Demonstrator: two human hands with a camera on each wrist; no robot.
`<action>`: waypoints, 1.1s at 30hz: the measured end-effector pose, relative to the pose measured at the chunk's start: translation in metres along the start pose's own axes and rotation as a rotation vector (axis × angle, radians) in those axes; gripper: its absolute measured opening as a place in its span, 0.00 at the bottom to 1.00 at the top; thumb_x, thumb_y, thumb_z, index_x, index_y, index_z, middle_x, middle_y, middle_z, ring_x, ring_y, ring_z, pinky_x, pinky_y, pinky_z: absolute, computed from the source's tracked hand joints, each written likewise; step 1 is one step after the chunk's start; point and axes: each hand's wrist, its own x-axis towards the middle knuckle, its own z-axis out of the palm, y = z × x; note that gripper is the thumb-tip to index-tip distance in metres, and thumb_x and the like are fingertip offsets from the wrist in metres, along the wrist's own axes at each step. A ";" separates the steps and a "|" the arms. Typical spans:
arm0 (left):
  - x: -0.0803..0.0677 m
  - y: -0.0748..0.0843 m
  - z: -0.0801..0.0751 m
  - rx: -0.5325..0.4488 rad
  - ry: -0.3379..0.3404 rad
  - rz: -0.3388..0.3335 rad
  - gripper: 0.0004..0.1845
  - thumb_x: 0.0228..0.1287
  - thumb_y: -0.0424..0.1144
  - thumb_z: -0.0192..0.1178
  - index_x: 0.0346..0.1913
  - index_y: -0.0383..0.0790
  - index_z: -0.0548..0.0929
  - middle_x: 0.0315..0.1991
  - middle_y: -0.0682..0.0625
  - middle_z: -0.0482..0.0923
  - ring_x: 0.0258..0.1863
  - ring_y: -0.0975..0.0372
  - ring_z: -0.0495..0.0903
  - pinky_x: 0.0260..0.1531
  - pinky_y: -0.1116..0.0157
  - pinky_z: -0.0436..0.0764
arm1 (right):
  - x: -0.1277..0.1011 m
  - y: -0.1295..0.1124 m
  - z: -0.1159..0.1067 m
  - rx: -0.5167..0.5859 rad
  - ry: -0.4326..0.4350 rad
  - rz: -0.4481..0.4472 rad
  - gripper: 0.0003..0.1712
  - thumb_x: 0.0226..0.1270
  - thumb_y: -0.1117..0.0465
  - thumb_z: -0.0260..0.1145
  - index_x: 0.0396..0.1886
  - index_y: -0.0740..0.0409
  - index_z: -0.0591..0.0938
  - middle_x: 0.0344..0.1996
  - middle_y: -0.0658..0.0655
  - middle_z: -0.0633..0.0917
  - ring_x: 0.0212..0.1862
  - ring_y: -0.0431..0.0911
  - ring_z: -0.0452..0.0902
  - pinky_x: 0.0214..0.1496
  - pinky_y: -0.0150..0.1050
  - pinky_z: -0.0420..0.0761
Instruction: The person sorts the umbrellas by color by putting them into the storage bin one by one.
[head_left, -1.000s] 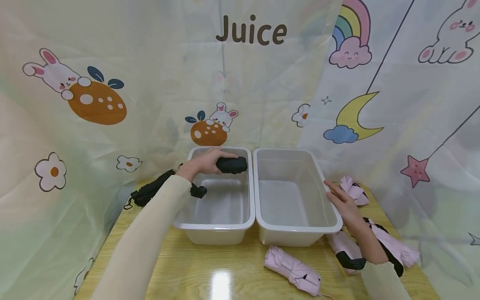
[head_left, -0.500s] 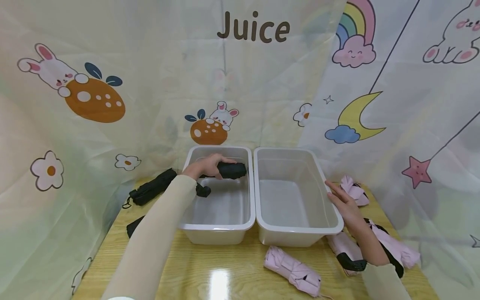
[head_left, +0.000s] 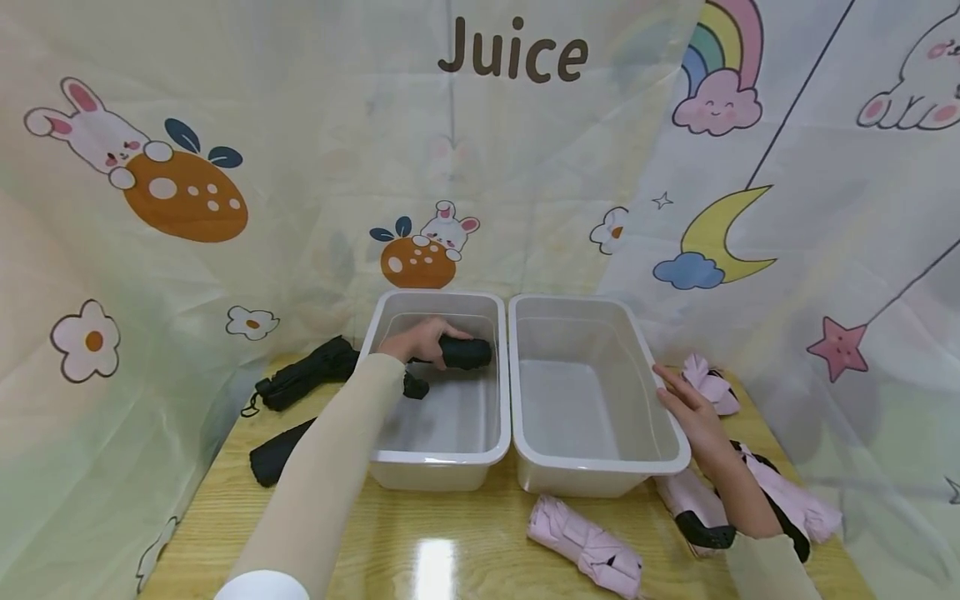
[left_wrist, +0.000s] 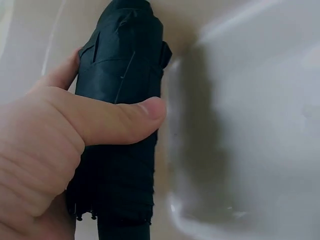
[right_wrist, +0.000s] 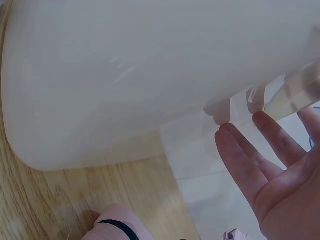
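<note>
My left hand (head_left: 422, 340) grips a folded black umbrella (head_left: 467, 353) inside the left white bin (head_left: 435, 457), low and near its back wall. A black end piece (head_left: 415, 386) shows below that hand. In the left wrist view, the thumb lies across the rolled black cloth of the umbrella (left_wrist: 120, 170), and a dark shaft leaves the frame at the bottom. At the outer right side of the right white bin (head_left: 600, 461), my right hand (head_left: 693, 417) has its fingers extended. The right wrist view has these fingertips (right_wrist: 225, 131) against the bin's wall (right_wrist: 125, 90).
Two more black umbrellas, one behind (head_left: 311, 372) and one nearer (head_left: 277, 454), lie left of the bins. A pink rolled umbrella (head_left: 585, 546) lies in front. Several pink bundles with black parts, including one umbrella (head_left: 693, 500), lie at the right. A printed cloth (head_left: 525, 183) hangs behind.
My left hand has lowered the black umbrella deeper into the left bin. The forearm has shifted, showing more of the nearer black umbrella at left. My right hand stays at the bin.
</note>
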 end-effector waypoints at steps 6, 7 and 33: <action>0.005 -0.007 0.008 0.001 0.036 0.000 0.43 0.39 0.22 0.76 0.62 0.58 0.80 0.63 0.47 0.72 0.55 0.57 0.69 0.54 0.60 0.73 | 0.001 0.001 -0.001 0.057 -0.011 -0.012 0.33 0.77 0.49 0.51 0.78 0.45 0.56 0.73 0.62 0.55 0.53 0.31 0.72 0.44 0.32 0.79; 0.006 -0.008 0.010 -0.006 0.038 -0.014 0.43 0.39 0.22 0.77 0.61 0.59 0.80 0.64 0.48 0.71 0.56 0.58 0.69 0.54 0.60 0.73 | 0.001 0.001 -0.001 0.063 -0.012 -0.013 0.33 0.77 0.50 0.52 0.78 0.46 0.56 0.73 0.60 0.56 0.53 0.32 0.73 0.44 0.32 0.79; 0.006 0.002 0.026 0.098 -0.005 -0.109 0.33 0.52 0.30 0.73 0.64 0.47 0.79 0.60 0.53 0.76 0.58 0.60 0.71 0.58 0.59 0.71 | -0.006 0.004 0.003 0.093 0.005 0.017 0.33 0.77 0.48 0.52 0.78 0.44 0.57 0.74 0.62 0.53 0.51 0.31 0.73 0.44 0.33 0.79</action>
